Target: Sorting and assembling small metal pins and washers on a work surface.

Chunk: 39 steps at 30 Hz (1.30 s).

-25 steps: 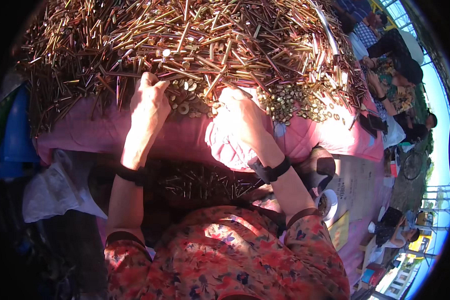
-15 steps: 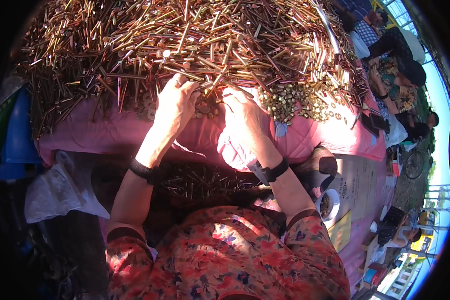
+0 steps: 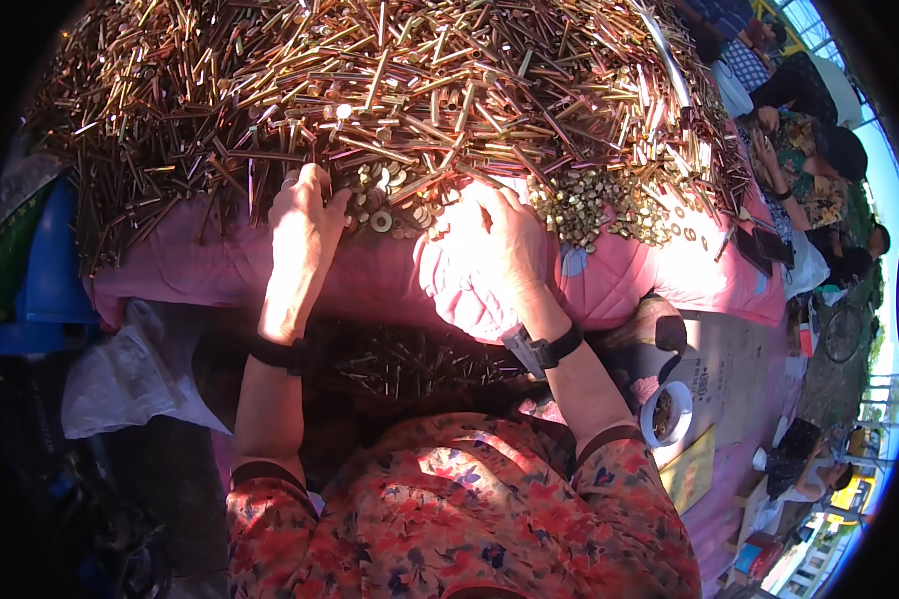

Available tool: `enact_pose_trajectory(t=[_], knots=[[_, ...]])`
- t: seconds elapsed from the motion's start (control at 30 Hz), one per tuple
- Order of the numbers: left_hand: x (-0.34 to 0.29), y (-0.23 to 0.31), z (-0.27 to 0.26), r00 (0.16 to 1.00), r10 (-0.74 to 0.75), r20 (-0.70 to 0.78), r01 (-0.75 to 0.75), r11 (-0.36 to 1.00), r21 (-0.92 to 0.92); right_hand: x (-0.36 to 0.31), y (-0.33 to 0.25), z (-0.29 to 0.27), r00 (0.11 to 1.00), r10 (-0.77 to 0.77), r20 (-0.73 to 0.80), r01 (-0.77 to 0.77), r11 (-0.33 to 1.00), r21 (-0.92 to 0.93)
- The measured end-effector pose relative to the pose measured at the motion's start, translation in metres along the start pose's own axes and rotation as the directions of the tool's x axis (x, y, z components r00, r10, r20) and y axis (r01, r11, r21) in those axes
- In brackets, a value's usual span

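Note:
A wide heap of slim, brassy metal rods [image 3: 370, 90] covers the far side of a pink quilted cloth [image 3: 230, 250]. My left hand [image 3: 308, 220] is at the heap's near edge, fingers bent forward and thumb apart from them, with nothing visible between. Beside it lie loose round washers [image 3: 382, 221]. My right hand [image 3: 504, 235] has its fingers curled together over the cloth, just right of the washers; glare hides what they hold, if anything. A pile of small gold nuts [image 3: 584, 205] lies directly to its right.
More rings lie near the dark flat object [image 3: 764, 248] at the cloth's right edge. A white bowl [image 3: 666, 413] stands lower right, on cardboard. A clear plastic bag [image 3: 140, 374] hangs at left by a blue container [image 3: 50, 260]. Other people [image 3: 819, 160] sit at far right.
My hands have drawn apart from the rods they were both at. The left moved left and slightly nearer, uncovering the washers; the right shifted a little right and curled in.

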<state>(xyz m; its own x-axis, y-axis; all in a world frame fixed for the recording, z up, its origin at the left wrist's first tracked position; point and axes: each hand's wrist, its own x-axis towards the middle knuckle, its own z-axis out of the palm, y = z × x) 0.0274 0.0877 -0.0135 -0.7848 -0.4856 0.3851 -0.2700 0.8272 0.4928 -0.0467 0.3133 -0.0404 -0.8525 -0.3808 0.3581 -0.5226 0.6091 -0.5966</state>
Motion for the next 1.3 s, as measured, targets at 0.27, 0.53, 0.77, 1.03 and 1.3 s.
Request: enact_pose_trajectory(t=[0.27,0.53,0.77,1.03,1.3], knots=[[0.008,-0.004,-0.006,0.996,-0.015,0.091,0.028,0.989,-0.144,-0.001,0.013,0.013,0.993,-0.078,-0.089,0.070,0.994,-0.088],[0.015,-0.007,-0.010,0.991,-0.030,-0.131,0.010,0.989,-0.150,-0.002,0.004,0.006,0.998,-0.055,-0.039,0.050,0.992,-0.118],[0.028,0.005,0.020,0.938,0.319,-0.139,-0.323,0.946,-0.009,-0.004,-0.001,0.004,0.995,-0.071,-0.074,0.063,0.993,-0.105],[0.040,0.019,0.029,0.889,0.458,0.012,-0.448,0.862,0.240,-0.004,0.004,0.013,0.977,-0.133,-0.166,0.114,0.986,-0.124],[0.020,0.042,0.010,0.846,0.475,-0.244,-0.528,0.809,-0.257,0.000,0.002,0.009,0.983,-0.017,-0.184,0.031,0.997,0.075]])
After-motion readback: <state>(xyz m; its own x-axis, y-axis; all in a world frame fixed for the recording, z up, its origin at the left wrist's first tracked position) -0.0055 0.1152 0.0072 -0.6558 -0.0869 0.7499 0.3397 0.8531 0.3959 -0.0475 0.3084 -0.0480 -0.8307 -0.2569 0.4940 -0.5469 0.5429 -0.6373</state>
